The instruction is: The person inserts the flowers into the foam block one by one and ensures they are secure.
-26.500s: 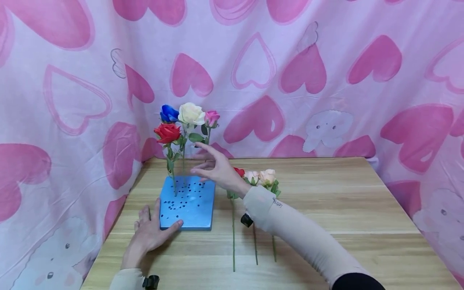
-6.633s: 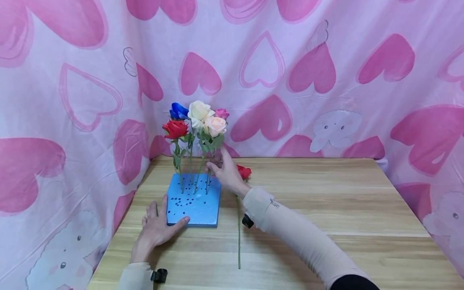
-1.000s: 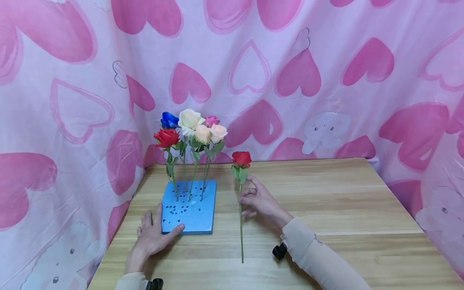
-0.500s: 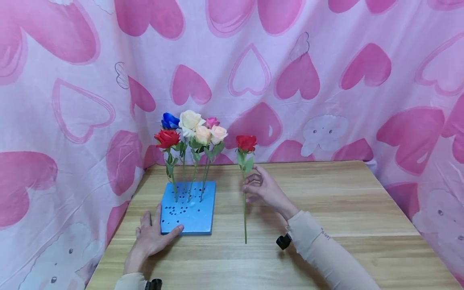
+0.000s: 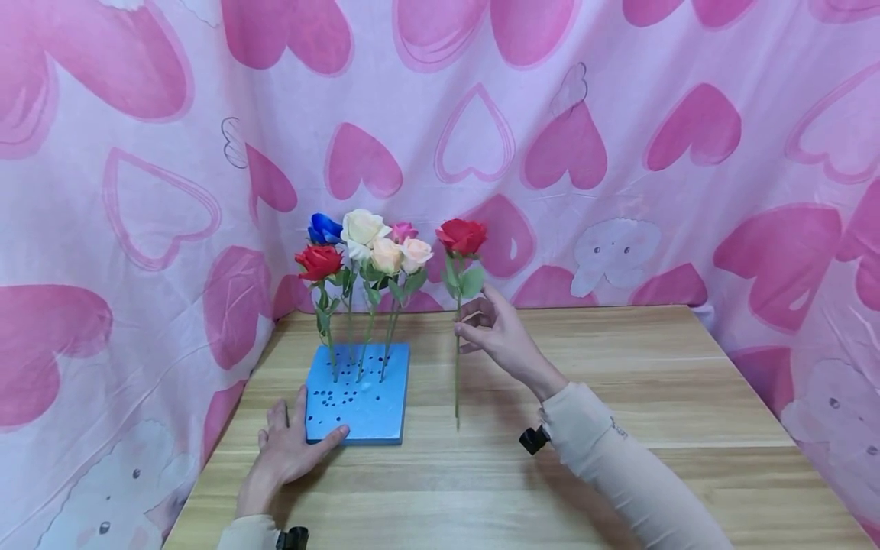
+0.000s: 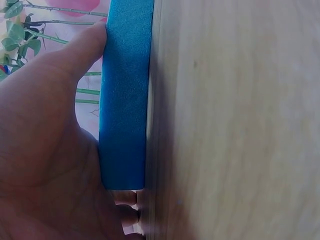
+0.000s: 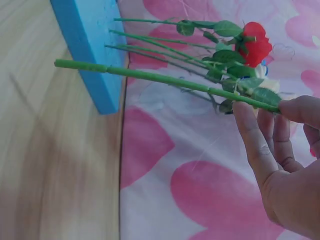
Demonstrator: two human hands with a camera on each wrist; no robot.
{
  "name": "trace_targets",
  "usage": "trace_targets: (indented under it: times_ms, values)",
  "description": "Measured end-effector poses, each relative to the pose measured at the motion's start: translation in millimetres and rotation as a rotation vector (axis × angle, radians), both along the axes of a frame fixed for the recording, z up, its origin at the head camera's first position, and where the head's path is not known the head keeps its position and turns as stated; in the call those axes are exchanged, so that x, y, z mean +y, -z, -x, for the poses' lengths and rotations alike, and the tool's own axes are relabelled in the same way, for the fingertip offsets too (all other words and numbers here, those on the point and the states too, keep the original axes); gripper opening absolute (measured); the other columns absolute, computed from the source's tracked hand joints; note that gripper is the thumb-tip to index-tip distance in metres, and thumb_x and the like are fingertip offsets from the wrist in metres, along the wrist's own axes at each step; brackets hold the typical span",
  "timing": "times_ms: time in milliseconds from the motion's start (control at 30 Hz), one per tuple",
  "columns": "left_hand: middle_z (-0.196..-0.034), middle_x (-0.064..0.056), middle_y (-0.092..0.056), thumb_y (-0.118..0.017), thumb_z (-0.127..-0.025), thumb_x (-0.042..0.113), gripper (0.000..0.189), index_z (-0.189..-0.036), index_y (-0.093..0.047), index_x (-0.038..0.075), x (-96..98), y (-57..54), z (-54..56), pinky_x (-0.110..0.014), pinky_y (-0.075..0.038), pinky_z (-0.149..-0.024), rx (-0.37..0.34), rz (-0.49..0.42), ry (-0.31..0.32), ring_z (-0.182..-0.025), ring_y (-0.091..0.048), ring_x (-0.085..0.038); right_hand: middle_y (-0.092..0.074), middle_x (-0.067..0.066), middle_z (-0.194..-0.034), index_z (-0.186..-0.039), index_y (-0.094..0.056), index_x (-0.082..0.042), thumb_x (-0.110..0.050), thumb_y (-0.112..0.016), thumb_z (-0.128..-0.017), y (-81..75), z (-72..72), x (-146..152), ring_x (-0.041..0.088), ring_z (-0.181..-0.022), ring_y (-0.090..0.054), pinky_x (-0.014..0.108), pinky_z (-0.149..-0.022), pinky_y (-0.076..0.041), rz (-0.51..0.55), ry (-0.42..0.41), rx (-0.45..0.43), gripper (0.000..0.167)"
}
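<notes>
My right hand (image 5: 505, 340) pinches the green stem of a red rose (image 5: 462, 238) between thumb and fingertips. The rose is upright, right of the blue foam block (image 5: 374, 422), its stem's lower end above the table. In the right wrist view that bare stem (image 7: 150, 75) crosses in front of the block. My left hand (image 5: 283, 452) rests against the block's front left corner, fingers fairly straight along the side and thumb on the front top edge. Standing in the block's back half are a blue rose (image 5: 325, 228), another red rose (image 5: 319, 262), a white rose (image 5: 363, 228), a pink rose and pale peach blooms.
Several small holes dot the top of the block, many in its middle and left part. The wooden table (image 5: 619, 473) runs to a pink heart-patterned curtain (image 5: 419, 92) behind and at both sides. The upright flowers crowd the block's rear.
Over the last second my right hand has raised the red rose off the table and tipped it upright. Earlier, peach roses went into the block. The left hand keeps its place.
</notes>
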State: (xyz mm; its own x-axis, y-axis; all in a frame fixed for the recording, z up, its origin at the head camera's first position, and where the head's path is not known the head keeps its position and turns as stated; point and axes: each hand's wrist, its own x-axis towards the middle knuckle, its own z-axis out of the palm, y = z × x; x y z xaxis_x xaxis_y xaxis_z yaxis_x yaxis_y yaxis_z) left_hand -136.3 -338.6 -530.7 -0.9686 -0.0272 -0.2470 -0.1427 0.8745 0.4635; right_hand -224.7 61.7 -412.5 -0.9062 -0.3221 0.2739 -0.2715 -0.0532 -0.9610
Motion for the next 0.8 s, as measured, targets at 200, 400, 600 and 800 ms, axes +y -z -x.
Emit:
trace_targets:
  times_ms: [200,400,600,800]
  values:
    - [-0.173,-0.048,0.015,-0.061,-0.096,0.085,0.133,-0.177,0.009,0.006,0.2,-1.3,-1.4,-0.084,0.009,-0.125,0.008,-0.009,0.0,-0.162,0.015,-0.067,-0.068,0.024,-0.115,-0.154,-0.054,-0.019,0.007,-0.072,-0.103,-11.4,0.0,-14,0.04,-0.097,-0.07,0.057,-0.077,-0.07,-0.021,-0.007,0.06,0.06]
    - [-0.174,-0.047,0.014,-0.062,-0.096,0.085,0.133,-0.178,0.009,0.007,0.5,-1.2,-2.0,-0.084,0.008,-0.126,0.018,-0.016,0.0,-0.163,0.015,-0.065,-0.066,0.03,-0.118,-0.161,-0.052,-0.026,0.004,-0.072,-0.104,-17.3,1.3,-32,0.038,-0.1,-0.069,0.059,-0.079,-0.07,-0.02,-0.033,0.084,0.067]
    - [-0.174,-0.046,0.014,-0.062,-0.096,0.085,0.133,-0.178,0.009,0.007,-0.3,-3.4,-4.2,-0.083,0.008,-0.126,0.013,-0.019,-0.006,-0.163,0.015,-0.065,-0.071,0.021,-0.114,-0.167,-0.045,-0.038,0.003,-0.073,-0.105,-20.2,2.1,-56,0.037,-0.1,-0.071,0.052,-0.076,-0.071,-0.033,-0.069,0.144,0.08]
    - [-0.176,-0.044,0.014,-0.062,-0.095,0.086,0.133,-0.178,0.007,0.008,0.4,-2.9,-2.9,-0.084,0.007,-0.126,0.016,-0.021,-0.01,-0.163,0.013,-0.065,-0.071,0.029,-0.114,-0.165,-0.048,-0.028,0.005,-0.072,-0.105,-19.0,1.9,-77,0.053,-0.101,-0.07,0.053,-0.075,-0.071,-0.033,-0.109,0.154,0.073]
